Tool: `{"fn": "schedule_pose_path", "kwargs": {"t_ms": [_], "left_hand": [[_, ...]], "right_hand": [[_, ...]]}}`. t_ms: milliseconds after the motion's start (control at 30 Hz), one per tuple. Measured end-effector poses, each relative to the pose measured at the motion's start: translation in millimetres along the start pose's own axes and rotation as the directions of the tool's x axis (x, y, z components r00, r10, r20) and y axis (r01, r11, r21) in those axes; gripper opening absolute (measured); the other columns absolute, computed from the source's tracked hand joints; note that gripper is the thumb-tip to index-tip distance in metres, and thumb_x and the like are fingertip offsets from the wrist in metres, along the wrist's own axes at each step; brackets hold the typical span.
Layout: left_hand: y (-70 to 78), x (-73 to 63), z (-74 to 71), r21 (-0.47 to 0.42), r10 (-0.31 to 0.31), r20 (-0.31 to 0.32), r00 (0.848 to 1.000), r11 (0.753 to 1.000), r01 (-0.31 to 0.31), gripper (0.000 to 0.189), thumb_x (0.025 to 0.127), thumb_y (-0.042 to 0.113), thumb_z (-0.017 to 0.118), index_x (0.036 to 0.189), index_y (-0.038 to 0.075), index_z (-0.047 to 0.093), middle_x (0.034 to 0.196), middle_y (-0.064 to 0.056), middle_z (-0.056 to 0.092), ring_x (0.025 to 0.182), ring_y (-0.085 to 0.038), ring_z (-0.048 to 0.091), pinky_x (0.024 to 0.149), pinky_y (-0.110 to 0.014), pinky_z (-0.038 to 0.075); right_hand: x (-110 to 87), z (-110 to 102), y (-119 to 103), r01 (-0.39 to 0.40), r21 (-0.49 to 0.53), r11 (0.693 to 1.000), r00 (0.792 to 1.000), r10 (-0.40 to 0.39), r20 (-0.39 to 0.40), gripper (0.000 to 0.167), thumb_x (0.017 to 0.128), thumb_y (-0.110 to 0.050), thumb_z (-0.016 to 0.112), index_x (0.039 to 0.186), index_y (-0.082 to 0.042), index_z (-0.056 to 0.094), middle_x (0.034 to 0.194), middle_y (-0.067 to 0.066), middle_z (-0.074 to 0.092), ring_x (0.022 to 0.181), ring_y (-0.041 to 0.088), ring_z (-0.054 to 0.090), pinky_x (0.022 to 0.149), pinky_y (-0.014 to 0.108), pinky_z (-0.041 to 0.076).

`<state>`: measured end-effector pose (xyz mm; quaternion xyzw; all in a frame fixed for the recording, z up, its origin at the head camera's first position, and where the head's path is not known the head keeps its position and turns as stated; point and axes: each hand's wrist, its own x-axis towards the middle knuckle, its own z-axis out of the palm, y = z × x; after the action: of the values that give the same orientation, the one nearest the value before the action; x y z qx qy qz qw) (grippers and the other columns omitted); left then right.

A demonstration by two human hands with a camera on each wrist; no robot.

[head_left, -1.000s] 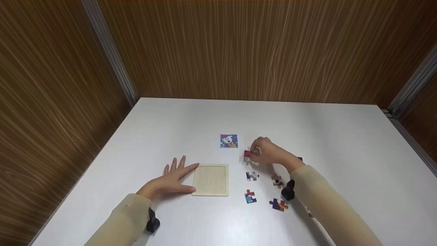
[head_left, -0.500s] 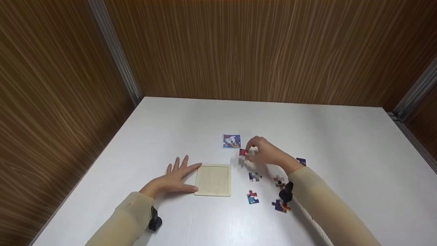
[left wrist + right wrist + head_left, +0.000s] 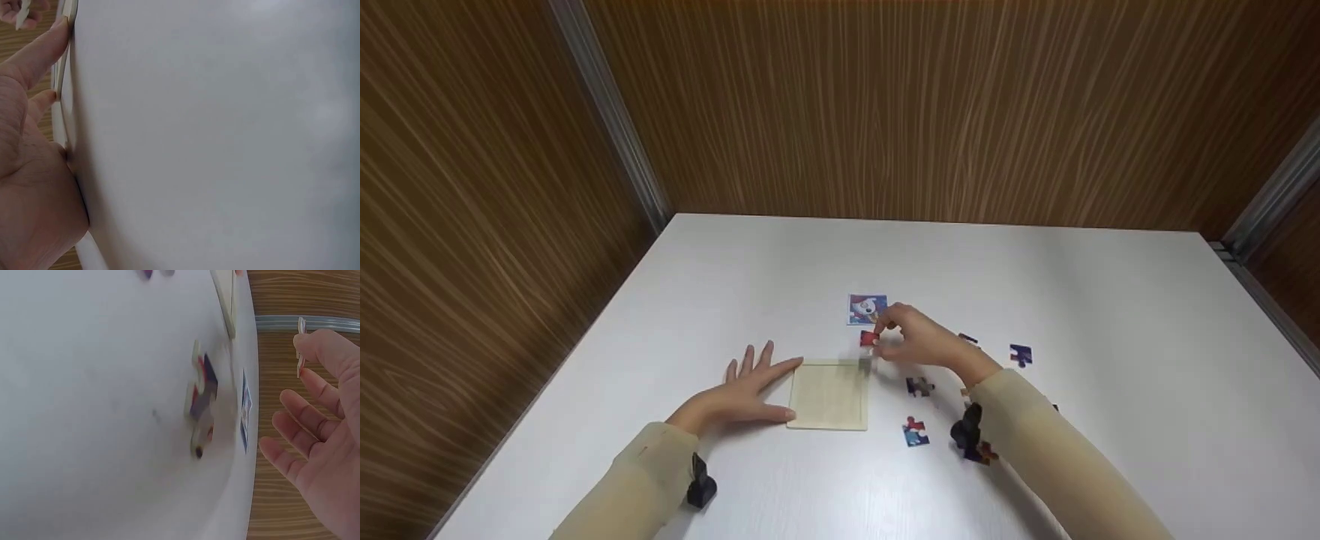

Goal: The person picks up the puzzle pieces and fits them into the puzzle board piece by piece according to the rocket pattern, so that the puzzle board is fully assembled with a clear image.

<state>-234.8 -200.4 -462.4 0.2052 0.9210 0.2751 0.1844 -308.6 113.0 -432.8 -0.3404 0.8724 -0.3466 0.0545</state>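
My left hand rests on the table with fingers spread. Its thumb and index fingertips touch the left edge of a pale wooden puzzle tray, which has nothing in it; the left wrist view shows that thumb at the tray's rim. Raised over the table by the tray's far right corner, my right hand pinches a red jigsaw piece between thumb and index finger. The right wrist view shows the piece edge-on, the other fingers loosely bent. Behind it lies a picture card with a white cartoon dog.
Loose jigsaw pieces lie right of the tray: a white and purple one, a red and blue one, a purple one. My right sleeve partly covers others. Wood-grain panels stand behind and left of the white table.
The right hand has carried the red jigsaw piece leftward, from beside the card to over the tray's far right corner. The left hand stays at the tray's edge.
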Motion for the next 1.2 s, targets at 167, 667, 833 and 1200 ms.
{"fn": "schedule_pose_path", "kwargs": {"t_ms": [167,667,833,1200], "left_hand": [[0.1,0.5,-0.4,-0.005,0.006,0.004,1.0,1.0,-0.006,0.084,0.079,0.053,0.065,0.148,0.031,0.023,0.152,-0.019,-0.016,0.134,-0.04,-0.024,0.102,-0.058,-0.016],[-2.1,1.5,-0.4,0.015,0.013,-0.002,1.0,1.0,-0.013,0.085,0.078,0.055,0.065,0.148,0.027,0.026,0.151,-0.022,-0.013,0.133,-0.043,-0.023,0.102,-0.06,-0.015],[-2.9,2.4,-0.6,0.025,0.011,-0.002,1.0,1.0,-0.011,0.084,0.078,0.056,0.064,0.148,0.027,0.026,0.151,-0.022,-0.013,0.133,-0.042,-0.023,0.102,-0.06,-0.014],[-2.5,1.3,0.3,0.005,0.01,0.0,1.0,1.0,-0.01,0.083,0.078,0.053,0.066,0.147,0.027,0.028,0.152,-0.022,-0.012,0.133,-0.043,-0.023,0.101,-0.06,-0.015]], "right_hand": [[5.1,7.5,-7.8,0.029,0.011,1.0,0.999,-0.029,0.012,0.021,0.079,-0.014,0.068,0.096,-0.004,0.061,0.098,0.006,0.056,0.099,0.028,0.052,0.087,0.042,0.044],[20.8,34.9,-25.9,0.026,0.03,0.999,0.998,-0.028,0.051,0.023,0.078,-0.012,0.071,0.095,-0.002,0.06,0.098,0.012,0.057,0.097,0.028,0.053,0.085,0.039,0.045],[25.6,44.5,-30.7,0.028,0.016,0.999,0.997,-0.029,0.074,0.023,0.078,-0.014,0.072,0.094,-0.002,0.061,0.096,0.011,0.059,0.093,0.024,0.053,0.082,0.037,0.046],[35.6,59.1,-38.4,-0.002,-0.116,0.993,0.994,0.015,0.105,0.025,0.075,-0.018,0.074,0.093,-0.003,0.063,0.082,-0.001,0.053,0.079,0.014,0.046,0.071,0.028,0.044]]}}
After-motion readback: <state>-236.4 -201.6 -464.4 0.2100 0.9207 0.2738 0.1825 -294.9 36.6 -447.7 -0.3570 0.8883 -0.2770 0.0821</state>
